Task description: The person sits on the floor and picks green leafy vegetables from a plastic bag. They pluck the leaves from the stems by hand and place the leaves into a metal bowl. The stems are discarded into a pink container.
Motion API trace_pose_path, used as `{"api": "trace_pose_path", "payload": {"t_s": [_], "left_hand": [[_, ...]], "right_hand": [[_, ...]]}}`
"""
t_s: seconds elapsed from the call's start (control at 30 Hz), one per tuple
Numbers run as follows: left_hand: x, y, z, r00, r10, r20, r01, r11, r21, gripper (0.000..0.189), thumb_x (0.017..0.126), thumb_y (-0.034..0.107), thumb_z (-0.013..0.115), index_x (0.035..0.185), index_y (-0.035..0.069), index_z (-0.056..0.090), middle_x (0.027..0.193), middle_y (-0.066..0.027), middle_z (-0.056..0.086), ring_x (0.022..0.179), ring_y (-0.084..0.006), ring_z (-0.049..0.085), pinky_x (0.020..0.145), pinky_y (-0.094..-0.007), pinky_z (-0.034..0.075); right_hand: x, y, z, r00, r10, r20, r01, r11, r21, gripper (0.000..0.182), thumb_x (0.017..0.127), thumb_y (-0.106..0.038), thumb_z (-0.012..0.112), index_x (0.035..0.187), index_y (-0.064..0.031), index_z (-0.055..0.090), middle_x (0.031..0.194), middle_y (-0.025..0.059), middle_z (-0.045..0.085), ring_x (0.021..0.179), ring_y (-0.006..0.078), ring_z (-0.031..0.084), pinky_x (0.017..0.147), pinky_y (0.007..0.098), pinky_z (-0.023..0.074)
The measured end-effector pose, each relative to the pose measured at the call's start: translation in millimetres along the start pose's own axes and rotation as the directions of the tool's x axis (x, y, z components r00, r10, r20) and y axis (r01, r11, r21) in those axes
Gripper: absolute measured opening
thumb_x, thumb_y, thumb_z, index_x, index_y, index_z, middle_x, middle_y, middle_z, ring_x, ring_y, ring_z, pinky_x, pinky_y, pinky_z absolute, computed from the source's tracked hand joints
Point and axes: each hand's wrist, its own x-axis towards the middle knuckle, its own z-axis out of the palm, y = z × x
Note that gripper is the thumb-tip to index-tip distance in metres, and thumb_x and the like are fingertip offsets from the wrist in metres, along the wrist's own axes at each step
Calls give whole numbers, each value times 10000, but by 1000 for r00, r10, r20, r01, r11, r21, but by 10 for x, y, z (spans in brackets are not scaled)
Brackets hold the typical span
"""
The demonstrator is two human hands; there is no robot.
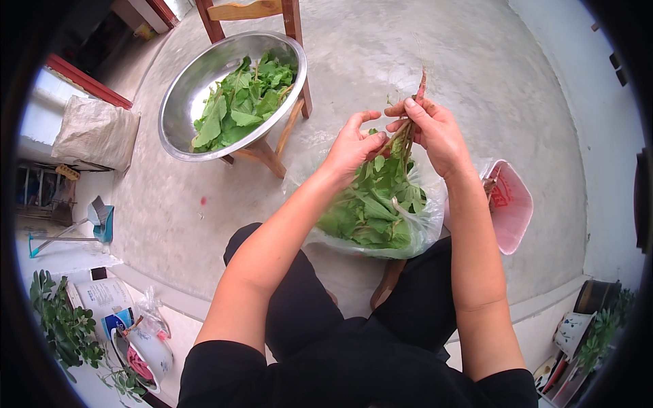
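My right hand (436, 130) holds a leafy plant by its upper stems, just below a thin reddish root (421, 84) that points away from me. Its stems (406, 137) and green leaves hang down over a clear plastic bag (426, 239) of leafy greens (375, 214). Close by on the left, my left hand (352, 145) has its index finger raised and its thumb at one stem; whether it pinches that stem is unclear. The bag sits in front of my knees.
A steel basin (176, 115) of loose green leaves rests tilted on a wooden chair (296, 25). Right of the bag stands a pink bin (518, 214), partly behind my forearm. A dustpan (105, 224), a woven sack (94, 132) and potted plants (64, 319) line the left side.
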Motion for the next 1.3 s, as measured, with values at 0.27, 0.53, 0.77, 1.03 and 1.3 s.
{"api": "trace_pose_path", "payload": {"t_s": [0.27,0.53,0.77,1.03,1.3], "left_hand": [[-27,-38,75,996,-37,75,55,968,-246,339,900,203,569,1192,38,514,988,-5,608,846,-63,557,683,-196,444],[52,67,-252,987,17,-161,-43,986,-161,165,916,157,515,933,-2,557,683,18,510,612,-94,509,629,-249,472],[54,189,-361,976,57,-209,-95,980,-176,170,925,155,497,939,-5,550,650,21,479,585,-92,473,614,-249,452],[-3,199,-194,994,30,102,-50,978,201,210,907,213,533,871,15,594,707,19,524,599,-62,447,584,-212,382],[-67,209,-84,981,24,190,-57,984,169,290,887,241,565,1058,7,580,742,28,529,639,-60,455,621,-208,395]], "right_hand": [[-70,-37,165,980,69,186,-77,996,36,283,925,-273,501,951,-4,585,901,84,636,776,135,598,723,274,473],[36,-96,-227,993,-68,-101,98,940,328,240,896,-263,560,891,-23,563,678,5,519,514,76,451,503,226,394],[9,-180,-324,956,-78,-281,87,996,16,239,834,-247,658,860,-17,597,598,-70,411,445,9,294,399,182,216],[46,-21,46,988,-151,-40,131,939,-319,235,785,-195,683,851,26,642,726,25,598,678,91,538,615,235,423],[53,-17,52,986,-135,96,157,944,-289,173,784,-122,660,850,36,639,691,53,617,664,109,558,633,264,443]]}}
